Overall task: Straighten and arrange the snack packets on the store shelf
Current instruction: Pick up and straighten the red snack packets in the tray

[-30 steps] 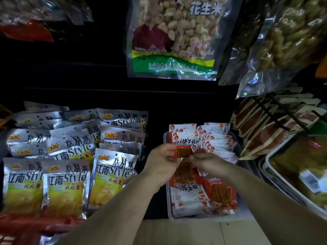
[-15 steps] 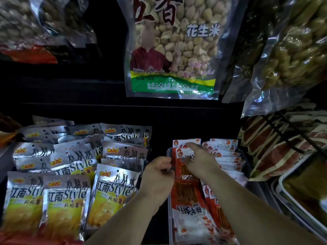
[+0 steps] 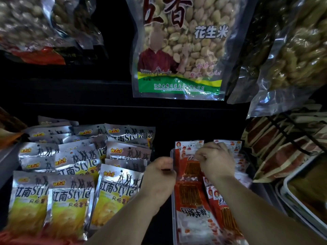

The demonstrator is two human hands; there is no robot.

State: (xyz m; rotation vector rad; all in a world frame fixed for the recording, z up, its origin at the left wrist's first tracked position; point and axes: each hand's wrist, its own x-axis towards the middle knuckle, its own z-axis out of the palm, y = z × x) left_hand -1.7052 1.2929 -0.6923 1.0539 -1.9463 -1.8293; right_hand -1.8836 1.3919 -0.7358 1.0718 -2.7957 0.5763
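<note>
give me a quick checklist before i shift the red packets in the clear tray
1. Grip of the right hand on the red packets: ok, its fingers curl over the tops of the back ones.
2. Hold of the left hand on the tray: cannot tell, it is curled at the left rim and the contact is hidden.
3. Red packets all facing one way: not ok, the front one reads upside down and one beside it lies tilted.
4. The silver chip packets in neat rows: not ok, the back ones overlap askew.
5. The peanut bag out of the way: ok, it hangs above both hands.
</note>
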